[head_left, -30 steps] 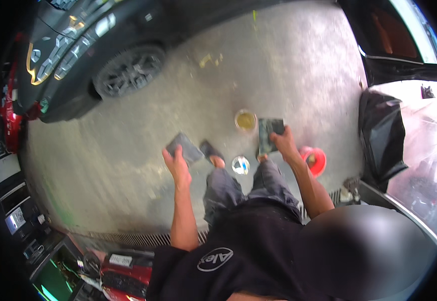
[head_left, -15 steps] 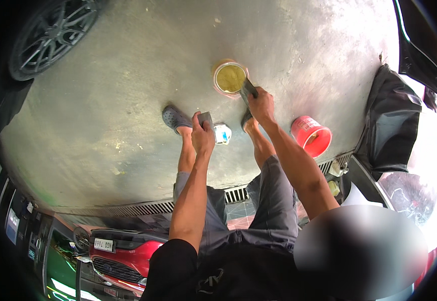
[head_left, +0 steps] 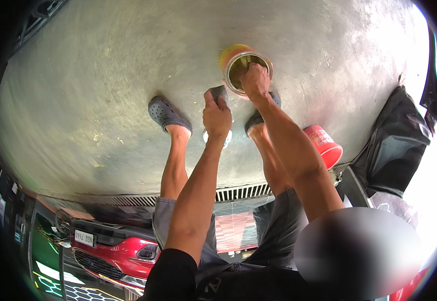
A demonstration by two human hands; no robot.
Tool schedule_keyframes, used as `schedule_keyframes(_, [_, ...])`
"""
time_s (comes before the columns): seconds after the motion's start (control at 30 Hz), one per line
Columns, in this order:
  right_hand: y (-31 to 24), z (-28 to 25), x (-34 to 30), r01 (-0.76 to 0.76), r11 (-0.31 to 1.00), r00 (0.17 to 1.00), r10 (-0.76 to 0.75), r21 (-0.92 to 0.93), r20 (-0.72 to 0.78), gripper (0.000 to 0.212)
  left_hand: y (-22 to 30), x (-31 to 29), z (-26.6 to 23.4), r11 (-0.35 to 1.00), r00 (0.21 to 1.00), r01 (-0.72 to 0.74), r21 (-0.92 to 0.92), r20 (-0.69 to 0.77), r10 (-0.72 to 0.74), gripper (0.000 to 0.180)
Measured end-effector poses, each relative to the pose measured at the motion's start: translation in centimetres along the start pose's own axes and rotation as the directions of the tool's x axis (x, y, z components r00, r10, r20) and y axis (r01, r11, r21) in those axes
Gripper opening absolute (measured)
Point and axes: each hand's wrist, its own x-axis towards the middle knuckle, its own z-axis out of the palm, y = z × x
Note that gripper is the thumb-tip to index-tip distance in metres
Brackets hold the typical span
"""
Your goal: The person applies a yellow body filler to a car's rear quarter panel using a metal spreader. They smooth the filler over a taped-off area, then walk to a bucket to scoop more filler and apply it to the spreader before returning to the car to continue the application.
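Note:
My right hand [head_left: 256, 82] reaches down into the mouth of a round metal can [head_left: 234, 54] with a yellowish body. Its fingers are curled closed; the dark putty knife it held a moment ago is hidden inside the can. Olive-yellow paste shows in part within. Just left of the can, my left hand [head_left: 216, 116] grips a grey flat putty spreader [head_left: 219, 92], its blade pointing up and away from me. Below that hand, a small white-and-blue container [head_left: 227, 139] is mostly covered by my wrist.
A red bucket [head_left: 323, 145] lies tipped on the concrete floor [head_left: 103, 90] to the right. Black sheeting [head_left: 394, 145] is heaped beyond it. My feet in grey clogs [head_left: 167, 114] flank the can's near side. Behind me are a drain grate [head_left: 243, 192] and a red car [head_left: 123, 253].
My right hand has gone from beside the can's rim into its mouth, taking the putty knife out of sight. My left hand has moved forward, closer to the can. The view has shifted.

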Motion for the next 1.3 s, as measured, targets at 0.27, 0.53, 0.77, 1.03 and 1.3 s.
schedule_keyframes(0.27, [0.9,3.0,2.5,-0.060,0.998,0.988,0.063,-0.028,0.144,0.023,0.6,1.2,1.3,0.996,0.998,0.070,-0.056,-0.004,-0.070,0.035])
schedule_keyframes(0.53, [1.4,3.2,3.4,-0.097,0.989,0.984,0.079,0.107,0.158,0.033,0.5,1.3,1.7,0.988,0.995,0.095,-0.123,-0.017,-0.097,0.032])
schedule_keyframes(0.77, [1.4,-1.1,0.7,0.004,0.994,0.999,-0.009,0.113,0.044,0.034,-1.5,-0.4,-0.1,0.941,0.980,-0.008,-0.338,-0.189,-0.059,0.029])
schedule_keyframes(1.03, [-1.4,-15.6,-11.2,0.045,0.974,0.998,-0.052,0.223,0.028,0.028,-1.4,-3.0,-2.4,0.847,0.985,0.054,-0.528,-0.111,-0.132,0.024])
schedule_keyframes(1.3, [4.3,-21.7,-18.5,0.373,0.870,0.927,-0.338,0.322,-0.160,0.042,8.6,-7.5,-3.5,0.231,0.869,0.493,-0.839,0.488,-0.079,0.030])
